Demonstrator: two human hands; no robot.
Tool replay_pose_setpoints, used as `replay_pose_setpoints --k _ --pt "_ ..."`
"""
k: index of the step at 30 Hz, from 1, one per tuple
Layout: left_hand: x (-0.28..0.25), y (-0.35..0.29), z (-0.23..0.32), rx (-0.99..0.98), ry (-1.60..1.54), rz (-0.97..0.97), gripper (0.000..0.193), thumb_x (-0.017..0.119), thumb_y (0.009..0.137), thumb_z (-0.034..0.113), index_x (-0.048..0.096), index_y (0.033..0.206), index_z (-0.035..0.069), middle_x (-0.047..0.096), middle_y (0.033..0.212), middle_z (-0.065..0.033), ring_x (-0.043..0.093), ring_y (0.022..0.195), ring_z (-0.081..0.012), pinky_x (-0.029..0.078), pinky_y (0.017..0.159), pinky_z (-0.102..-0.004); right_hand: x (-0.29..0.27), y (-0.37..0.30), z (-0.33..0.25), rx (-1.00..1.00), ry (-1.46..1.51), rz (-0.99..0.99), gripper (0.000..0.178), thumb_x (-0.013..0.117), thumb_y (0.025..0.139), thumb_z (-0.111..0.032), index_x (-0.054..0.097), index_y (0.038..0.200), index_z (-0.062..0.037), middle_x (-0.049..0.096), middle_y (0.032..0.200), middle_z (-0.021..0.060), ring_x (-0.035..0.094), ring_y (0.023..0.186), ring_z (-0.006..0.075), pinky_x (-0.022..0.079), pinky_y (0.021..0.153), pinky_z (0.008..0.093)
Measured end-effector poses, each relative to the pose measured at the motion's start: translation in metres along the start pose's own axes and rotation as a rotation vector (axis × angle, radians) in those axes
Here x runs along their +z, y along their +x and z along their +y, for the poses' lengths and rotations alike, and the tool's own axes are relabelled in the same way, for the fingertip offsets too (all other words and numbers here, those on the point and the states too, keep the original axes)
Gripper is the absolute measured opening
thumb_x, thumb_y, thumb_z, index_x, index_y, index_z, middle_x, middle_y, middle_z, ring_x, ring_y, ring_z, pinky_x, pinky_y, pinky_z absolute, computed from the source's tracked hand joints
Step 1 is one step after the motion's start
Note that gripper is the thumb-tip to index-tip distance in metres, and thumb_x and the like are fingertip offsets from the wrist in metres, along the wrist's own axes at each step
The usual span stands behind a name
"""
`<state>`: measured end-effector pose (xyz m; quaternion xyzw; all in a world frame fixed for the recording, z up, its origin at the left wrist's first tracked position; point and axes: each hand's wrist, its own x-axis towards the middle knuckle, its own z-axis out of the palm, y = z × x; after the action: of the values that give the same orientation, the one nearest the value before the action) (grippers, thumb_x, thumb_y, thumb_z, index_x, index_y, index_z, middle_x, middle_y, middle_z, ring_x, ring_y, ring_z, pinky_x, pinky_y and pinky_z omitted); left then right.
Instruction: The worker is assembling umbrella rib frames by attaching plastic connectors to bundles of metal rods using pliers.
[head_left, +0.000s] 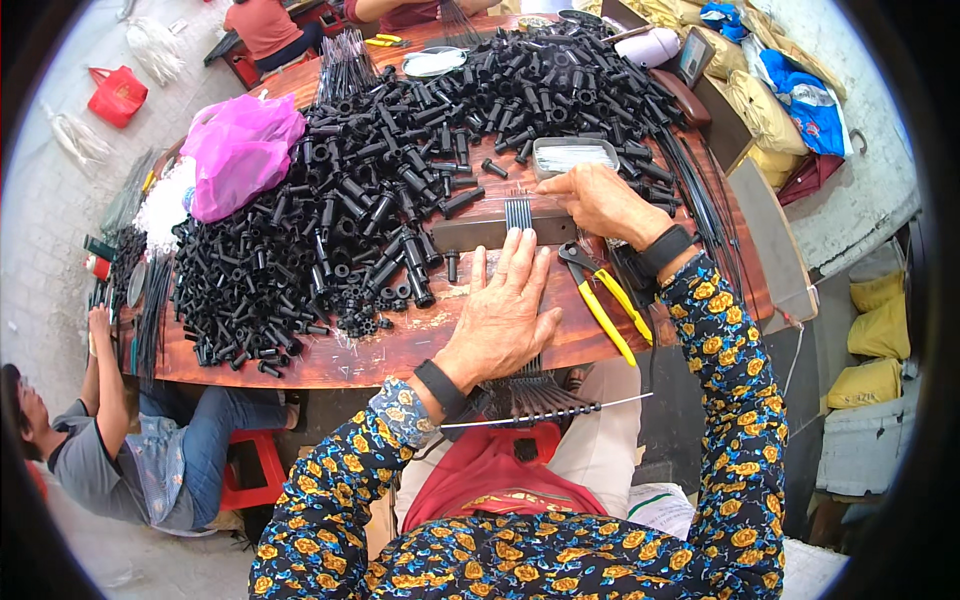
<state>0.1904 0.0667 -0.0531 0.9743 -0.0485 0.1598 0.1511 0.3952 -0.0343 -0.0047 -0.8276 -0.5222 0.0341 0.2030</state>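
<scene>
Pressing flat and open, left hand (503,312) covers black ties (518,212); right hand (600,203) pinches their far ends.

Counter (400,345): reddish wood, under the grip
Floor (60,200): pale grey, left of the grip
Stool (262,470): red, lower left
Sacks (870,340): yellow, right

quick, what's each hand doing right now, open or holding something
Left hand: open, flat, palm down on the row of thin black rods.
Right hand: fingers curled, resting by the dark bar; grip cannot be told.
</scene>
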Motion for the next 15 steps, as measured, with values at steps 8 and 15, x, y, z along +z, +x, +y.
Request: replay_pose_setpoints --k 8,15 --pt "0.002 0.0 -0.001 0.006 -0.002 0.004 0.07 0.059 0.087 0.036 0.037 0.14 -0.004 0.024 0.152 -0.0239 0.018 0.144 -0.0375 0.013 0.114 -0.0574 -0.007 -0.003 0.007 0.055 -0.039 -0.044 0.033 0.057 0.079 -0.001 0.069 0.11 -0.0042 0.067 0.104 0.0216 0.064 0.1 0.0371 0.05 0.087 0.0404" --pt "0.0 0.0 -0.002 -0.001 0.011 -0.015 0.07 0.059 0.087 0.036 0.037 0.14 -0.004 0.023 0.152 -0.0242 0.017 0.144 -0.0376 0.013 0.114 -0.0572 -0.004 -0.003 0.006 0.012 -0.054 -0.021 0.034 0.056 0.079 -0.001 0.069 0.11 -0.0051 0.067 0.1 0.0226 0.064 0.097 0.0386 0.05 0.085 0.0422"
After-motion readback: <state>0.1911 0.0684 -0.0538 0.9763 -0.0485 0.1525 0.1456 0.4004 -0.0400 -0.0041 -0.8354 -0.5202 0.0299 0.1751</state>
